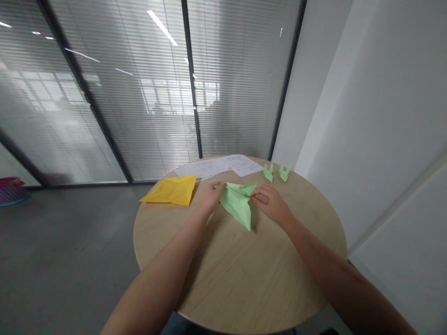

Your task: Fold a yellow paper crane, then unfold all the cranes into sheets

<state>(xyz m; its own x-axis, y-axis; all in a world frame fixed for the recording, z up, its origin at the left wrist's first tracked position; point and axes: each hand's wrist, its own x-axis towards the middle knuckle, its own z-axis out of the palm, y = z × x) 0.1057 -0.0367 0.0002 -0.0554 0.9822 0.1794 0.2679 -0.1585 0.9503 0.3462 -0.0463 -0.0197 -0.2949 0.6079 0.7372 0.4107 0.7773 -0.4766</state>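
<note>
A light green sheet of folded paper (238, 204) is held up over the table, creased, with one pointed corner hanging down toward me. My left hand (212, 195) pinches its left edge between thumb and fingers. On the other side, my right hand (268, 200) grips the paper's right edge with thumb and fingertips together. Just beyond my right hand stand two small green folded paper figures, a left one (268, 172) and a right one (284, 174), each with two upright points like ears.
A round wooden table (244, 284) lies under my hands. On its left is a yellow paper packet (171, 190); white printed sheets (213, 166) lie at the back. Behind stands a glass partition with blinds (237, 93), a white wall (394, 116) at right, and a pink-and-blue basket (12, 191) on the floor.
</note>
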